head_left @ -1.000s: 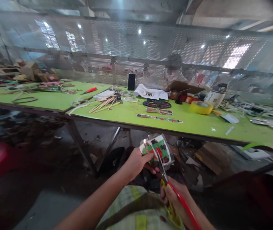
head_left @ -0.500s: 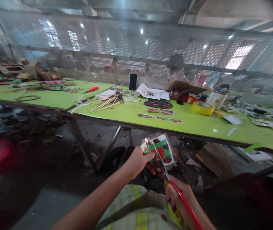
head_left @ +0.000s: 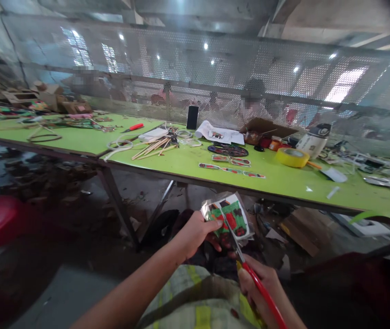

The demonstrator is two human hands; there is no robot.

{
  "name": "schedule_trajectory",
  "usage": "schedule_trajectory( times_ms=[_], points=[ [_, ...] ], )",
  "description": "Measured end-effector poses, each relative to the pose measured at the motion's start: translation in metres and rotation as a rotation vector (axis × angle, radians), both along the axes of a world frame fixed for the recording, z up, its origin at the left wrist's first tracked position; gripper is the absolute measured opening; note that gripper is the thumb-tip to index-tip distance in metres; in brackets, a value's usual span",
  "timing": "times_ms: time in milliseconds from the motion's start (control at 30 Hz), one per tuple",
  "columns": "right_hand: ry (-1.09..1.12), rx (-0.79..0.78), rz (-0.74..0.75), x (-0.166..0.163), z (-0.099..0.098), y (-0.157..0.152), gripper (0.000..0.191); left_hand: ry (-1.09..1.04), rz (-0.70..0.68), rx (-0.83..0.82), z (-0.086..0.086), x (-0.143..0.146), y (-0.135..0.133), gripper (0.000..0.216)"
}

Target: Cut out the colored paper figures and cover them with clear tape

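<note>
My left hand (head_left: 194, 232) pinches a printed sheet (head_left: 233, 215) with a green and red picture, held up in front of my lap below the table edge. My right hand (head_left: 260, 283) is wrapped round the red and yellow handles of scissors (head_left: 236, 246). The scissor blades lie across the sheet, pointing up and away from me. The sheet's left edge sits under my left thumb.
A long green table (head_left: 181, 164) stands ahead, strewn with wooden sticks (head_left: 154, 147), cut picture strips (head_left: 231, 170), a yellow tape roll (head_left: 291, 156), a phone (head_left: 192, 117) and a white bottle (head_left: 313, 138). A mesh screen (head_left: 215, 77) rises behind it. Scraps litter the floor underneath.
The scissor blades have worked slightly further along the sheet, and both hands with the sheet have shifted a little to the right. The view has panned slightly.
</note>
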State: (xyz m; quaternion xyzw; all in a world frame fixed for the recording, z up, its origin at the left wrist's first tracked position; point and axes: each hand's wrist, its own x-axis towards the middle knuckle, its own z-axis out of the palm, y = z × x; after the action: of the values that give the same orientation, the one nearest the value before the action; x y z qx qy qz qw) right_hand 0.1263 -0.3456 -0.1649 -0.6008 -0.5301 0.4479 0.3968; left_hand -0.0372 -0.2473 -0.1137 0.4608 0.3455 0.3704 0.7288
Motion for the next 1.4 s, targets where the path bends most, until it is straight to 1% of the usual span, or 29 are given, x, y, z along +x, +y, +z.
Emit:
schedule_trajectory(
  times_ms=[100, 233, 400, 467, 567, 667, 800, 900, 1033, 1133, 1233, 1400],
  points=[
    [0.006, 0.001, -0.013, 0.001, -0.004, 0.0, 0.069, -0.016, 0.02, -0.008, -0.003, -0.001, 0.0, 0.031],
    [0.054, -0.07, -0.022, 0.001, -0.003, -0.003, 0.072, -0.02, 0.03, -0.02, -0.009, -0.004, 0.001, 0.028],
    [0.054, -0.089, 0.036, 0.0, 0.004, -0.005, 0.072, -0.011, 0.039, -0.043, -0.013, -0.006, 0.001, 0.028],
    [0.059, -0.071, 0.056, 0.0, 0.004, -0.004, 0.071, -0.005, 0.041, -0.034, -0.013, -0.004, 0.001, 0.029],
    [0.087, -0.03, 0.075, -0.002, 0.004, -0.001, 0.066, -0.004, 0.04, -0.011, -0.012, -0.001, -0.002, 0.032],
    [0.119, -0.071, 0.091, -0.003, 0.009, 0.001, 0.059, -0.012, 0.032, -0.014, -0.011, 0.002, -0.004, 0.034],
    [0.06, -0.079, 0.157, -0.002, 0.018, 0.002, 0.058, -0.012, 0.036, -0.019, -0.012, 0.003, -0.004, 0.033],
    [0.012, -0.051, 0.13, -0.001, 0.021, 0.001, 0.059, -0.005, 0.035, -0.021, -0.012, 0.003, -0.004, 0.03],
    [-0.006, -0.074, 0.065, -0.003, 0.019, -0.001, 0.062, -0.007, 0.033, -0.027, -0.013, 0.002, -0.004, 0.027],
    [0.016, -0.092, 0.058, -0.004, 0.015, -0.001, 0.062, -0.017, 0.035, -0.033, -0.012, 0.002, -0.004, 0.026],
    [0.032, -0.073, 0.043, -0.004, 0.009, -0.001, 0.061, -0.031, 0.028, -0.039, -0.012, 0.002, -0.004, 0.027],
    [0.022, -0.065, 0.037, -0.003, 0.004, -0.001, 0.069, -0.041, 0.026, -0.052, -0.013, 0.002, -0.004, 0.026]
  ],
)
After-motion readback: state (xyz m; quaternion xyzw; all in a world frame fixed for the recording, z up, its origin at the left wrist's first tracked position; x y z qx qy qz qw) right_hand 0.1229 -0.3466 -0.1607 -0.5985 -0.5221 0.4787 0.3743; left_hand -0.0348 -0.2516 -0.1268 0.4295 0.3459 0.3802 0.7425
